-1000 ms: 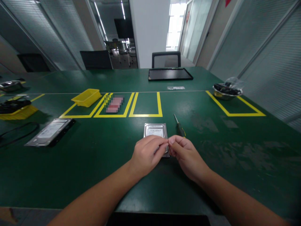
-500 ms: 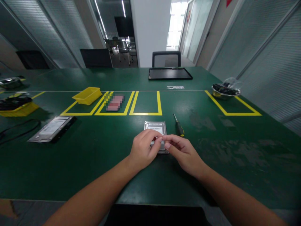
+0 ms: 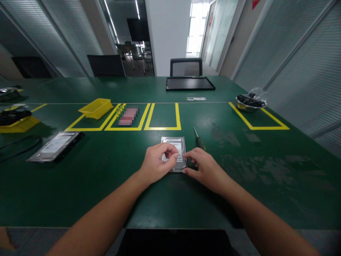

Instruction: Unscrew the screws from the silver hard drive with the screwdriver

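A small silver hard drive [image 3: 181, 164] with a white label lies flat on the green table in front of me. Over its left half is my left hand [image 3: 160, 160], thumb and index fingertip pinched together; whatever they hold is too small to make out. My right hand [image 3: 201, 165] is at the drive's right edge, thumb and index finger spread apart, with nothing visible between them. Just beyond that hand a screwdriver [image 3: 199, 141] with a dark and yellow handle rests on the table, its handle end partly hidden.
Farther left lies a larger hard drive [image 3: 55, 145], with a black cable [image 3: 23, 140] beside it. Yellow tape outlines hold a yellow bin [image 3: 97, 108] and a blurred pinkish item [image 3: 128, 116]. A metal bowl [image 3: 250, 103] of dark parts stands right; a flat screen panel [image 3: 190, 83] lies far back.
My hands have moved apart from each other. The right fingertips have separated and shifted off the left ones, while the left hand keeps its pinch. The view has shifted slightly.
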{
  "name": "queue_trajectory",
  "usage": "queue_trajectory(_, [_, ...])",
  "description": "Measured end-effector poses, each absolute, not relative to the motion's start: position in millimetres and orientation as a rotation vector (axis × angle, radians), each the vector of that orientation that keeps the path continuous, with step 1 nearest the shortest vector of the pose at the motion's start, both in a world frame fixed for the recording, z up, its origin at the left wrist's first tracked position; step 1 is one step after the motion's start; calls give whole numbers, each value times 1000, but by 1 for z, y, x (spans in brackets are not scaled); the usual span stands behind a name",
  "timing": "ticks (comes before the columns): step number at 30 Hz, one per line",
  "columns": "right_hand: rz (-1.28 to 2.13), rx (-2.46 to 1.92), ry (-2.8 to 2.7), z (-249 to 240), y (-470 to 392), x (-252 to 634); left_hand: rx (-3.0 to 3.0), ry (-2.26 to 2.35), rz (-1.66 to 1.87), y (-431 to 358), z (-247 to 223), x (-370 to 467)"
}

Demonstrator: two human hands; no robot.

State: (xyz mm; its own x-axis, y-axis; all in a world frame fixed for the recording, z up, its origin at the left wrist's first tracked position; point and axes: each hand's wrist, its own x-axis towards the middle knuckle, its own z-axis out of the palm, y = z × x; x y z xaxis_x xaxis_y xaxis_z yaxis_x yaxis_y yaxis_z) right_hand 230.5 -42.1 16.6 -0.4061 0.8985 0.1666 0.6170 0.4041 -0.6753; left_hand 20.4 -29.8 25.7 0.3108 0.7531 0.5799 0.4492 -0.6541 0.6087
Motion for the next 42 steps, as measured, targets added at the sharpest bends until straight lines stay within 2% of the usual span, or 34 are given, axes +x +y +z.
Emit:
queue_trajectory(16, [524,-1302,-2395,8,-37,243,2254,1068,1247,-29,27,21])
queue_trajectory(28, [531,-1212,-2457,11,-35,239,2239,1089,1214,-29,27,20])
queue_trajectory(36, [492,-1158,-2457,9,-34,240,2377,1021,890,-29,25,24])
queue_trajectory(42, [479,-1139,-2493,6,-32,240,2441,1006,776,-29,24,25])
